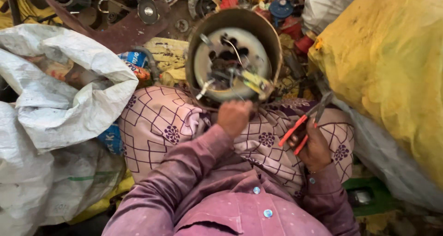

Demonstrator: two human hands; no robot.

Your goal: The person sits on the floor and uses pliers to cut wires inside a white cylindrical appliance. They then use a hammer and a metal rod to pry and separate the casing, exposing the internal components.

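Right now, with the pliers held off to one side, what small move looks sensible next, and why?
Probably bring the red-handled pliers in the right hand across to the loose wires inside the round metal housing. The left hand already grips the housing's lower rim, steadying it on the lap, while the pliers' tips point away from it, touching nothing.

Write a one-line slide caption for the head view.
Left hand grips a round metal appliance base on the lap; right hand holds red-handled pliers.
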